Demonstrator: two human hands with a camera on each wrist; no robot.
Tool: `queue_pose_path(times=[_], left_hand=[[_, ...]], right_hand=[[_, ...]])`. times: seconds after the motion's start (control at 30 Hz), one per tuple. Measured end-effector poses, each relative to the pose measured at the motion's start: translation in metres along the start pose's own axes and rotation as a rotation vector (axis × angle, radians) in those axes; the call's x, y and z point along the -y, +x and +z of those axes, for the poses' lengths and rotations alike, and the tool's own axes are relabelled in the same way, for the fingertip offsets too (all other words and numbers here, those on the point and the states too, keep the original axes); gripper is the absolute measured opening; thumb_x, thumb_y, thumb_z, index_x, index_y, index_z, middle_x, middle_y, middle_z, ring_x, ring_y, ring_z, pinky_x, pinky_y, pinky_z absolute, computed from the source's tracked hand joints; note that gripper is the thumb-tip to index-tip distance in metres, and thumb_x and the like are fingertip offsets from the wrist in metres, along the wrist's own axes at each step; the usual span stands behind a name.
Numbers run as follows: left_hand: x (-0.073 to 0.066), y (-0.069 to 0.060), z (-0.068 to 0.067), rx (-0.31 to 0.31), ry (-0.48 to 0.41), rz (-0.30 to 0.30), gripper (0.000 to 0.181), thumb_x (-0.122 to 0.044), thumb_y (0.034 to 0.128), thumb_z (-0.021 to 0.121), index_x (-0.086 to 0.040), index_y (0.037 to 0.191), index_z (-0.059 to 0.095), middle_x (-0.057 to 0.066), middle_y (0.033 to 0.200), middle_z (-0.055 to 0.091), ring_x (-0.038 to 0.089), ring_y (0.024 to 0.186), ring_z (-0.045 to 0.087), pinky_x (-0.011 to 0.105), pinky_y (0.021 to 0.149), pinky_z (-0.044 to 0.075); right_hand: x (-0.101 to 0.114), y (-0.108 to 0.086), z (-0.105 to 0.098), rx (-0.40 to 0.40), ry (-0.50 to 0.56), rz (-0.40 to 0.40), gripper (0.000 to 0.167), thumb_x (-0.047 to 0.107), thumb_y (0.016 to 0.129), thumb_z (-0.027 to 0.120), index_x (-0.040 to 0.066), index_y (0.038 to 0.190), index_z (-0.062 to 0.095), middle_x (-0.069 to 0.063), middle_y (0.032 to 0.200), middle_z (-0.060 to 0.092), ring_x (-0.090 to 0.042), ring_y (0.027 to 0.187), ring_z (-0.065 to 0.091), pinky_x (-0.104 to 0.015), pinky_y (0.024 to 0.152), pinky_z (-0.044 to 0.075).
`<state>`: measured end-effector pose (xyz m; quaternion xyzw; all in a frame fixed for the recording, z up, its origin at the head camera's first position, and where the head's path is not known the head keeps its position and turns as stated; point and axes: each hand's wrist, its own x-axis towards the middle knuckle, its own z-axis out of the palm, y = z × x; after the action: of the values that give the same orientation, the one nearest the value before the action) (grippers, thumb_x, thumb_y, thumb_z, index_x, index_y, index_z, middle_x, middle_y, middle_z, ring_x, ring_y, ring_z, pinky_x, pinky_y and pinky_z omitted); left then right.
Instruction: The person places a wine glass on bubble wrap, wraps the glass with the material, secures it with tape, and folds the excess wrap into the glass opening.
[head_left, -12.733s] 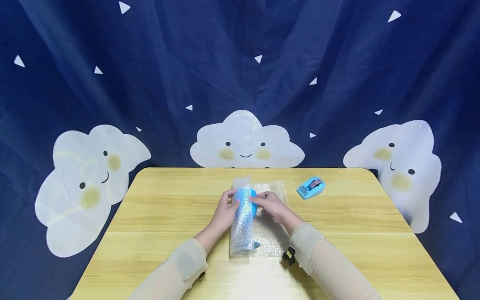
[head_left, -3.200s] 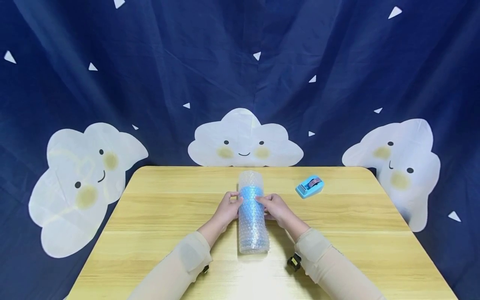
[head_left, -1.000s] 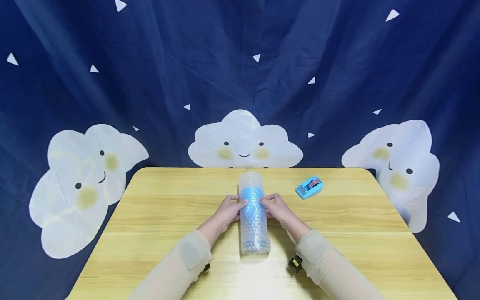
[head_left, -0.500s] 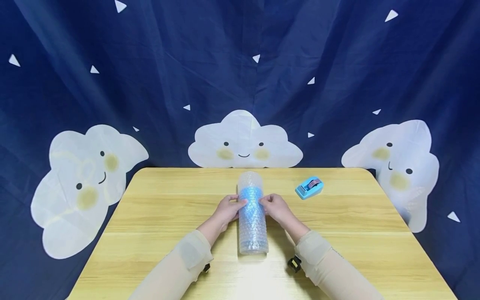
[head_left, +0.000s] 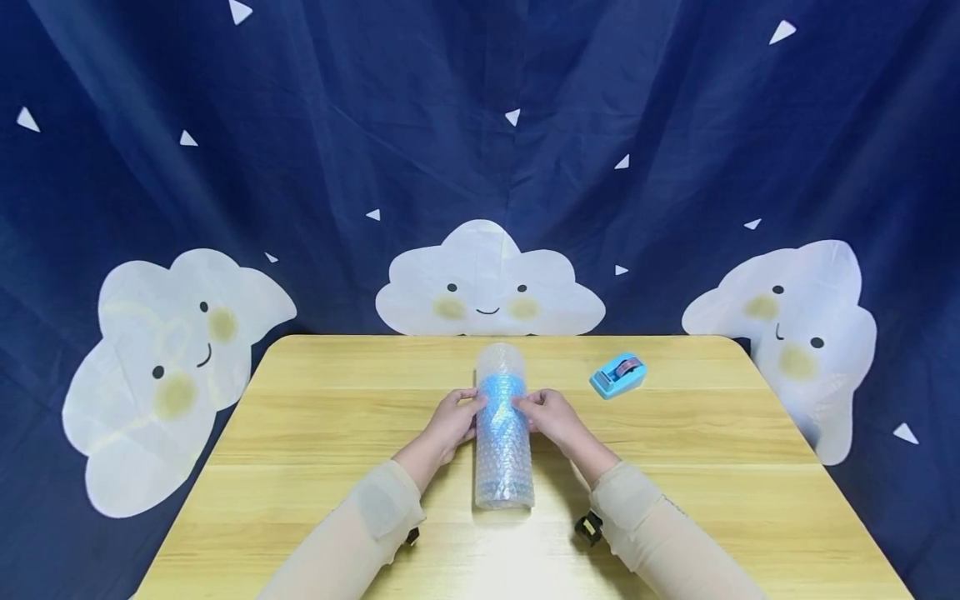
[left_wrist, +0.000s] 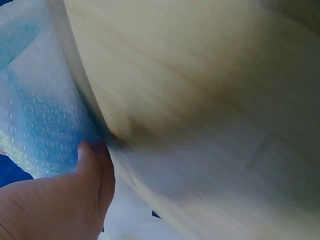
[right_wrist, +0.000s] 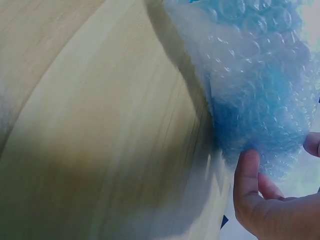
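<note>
The bubble wrap (head_left: pixel 505 471), partly spread flat on the surface (head_left: pixel 337 425) in the earliest picture, is now fully rolled up. The blue object (head_left: pixel 503 390), its right side bare then, shows only through the wrap. The right hand (head_left: pixel 557 419) holds the rolled side instead of reaching over flat sheet. Compared with half a second ago, the left hand's (head_left: pixel 450 421) thumb sits nearer the wrap's left edge.

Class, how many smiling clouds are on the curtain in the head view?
3: the left cloud beside the table, the middle cloud behind its far edge, and the right cloud on the other side. The table may hide others.
</note>
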<state>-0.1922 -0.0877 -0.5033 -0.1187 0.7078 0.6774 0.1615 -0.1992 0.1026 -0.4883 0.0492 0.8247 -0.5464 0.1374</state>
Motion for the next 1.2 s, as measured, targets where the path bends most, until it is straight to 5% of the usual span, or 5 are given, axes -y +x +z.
queue_pose_path(times=[0.47, 0.7, 1.2], left_hand=[[-0.0002, -0.0005, -0.0024, 0.04, -0.029, -0.019, 0.06, -0.028, 0.0994, 0.064, 0.0, 0.145, 0.038, 0.022, 0.13, 0.057, 0.03, 0.11, 0.065, 0.04, 0.095, 0.055], [0.0004, 0.0002, -0.0021, 0.085, -0.015, -0.012, 0.07, -0.033, 0.1001, 0.062, 0.015, 0.144, 0.036, 0.029, 0.145, 0.045, 0.038, 0.13, 0.051, 0.042, 0.104, 0.049], [0.0014, 0.0003, -0.0007, 0.071, -0.038, -0.013, 0.063, -0.032, 0.0978, 0.066, 0.012, 0.138, 0.045, 0.023, 0.134, 0.057, 0.034, 0.122, 0.059, 0.042, 0.103, 0.05]], right_hand=[[0.0011, -0.0003, -0.0017, 0.019, 0.031, 0.009, 0.039, 0.024, 0.097, 0.064, -0.005, 0.12, 0.051, -0.023, 0.108, 0.06, -0.028, 0.088, 0.067, -0.043, 0.084, 0.059], [0.001, -0.001, -0.001, 0.009, 0.01, 0.006, 0.039, 0.029, 0.097, 0.064, -0.004, 0.114, 0.052, -0.022, 0.11, 0.06, -0.029, 0.088, 0.065, -0.044, 0.086, 0.058], [0.0025, -0.0006, -0.001, 0.025, 0.036, 0.045, 0.04, 0.027, 0.097, 0.066, -0.006, 0.115, 0.052, -0.018, 0.103, 0.058, -0.024, 0.084, 0.059, -0.041, 0.082, 0.059]])
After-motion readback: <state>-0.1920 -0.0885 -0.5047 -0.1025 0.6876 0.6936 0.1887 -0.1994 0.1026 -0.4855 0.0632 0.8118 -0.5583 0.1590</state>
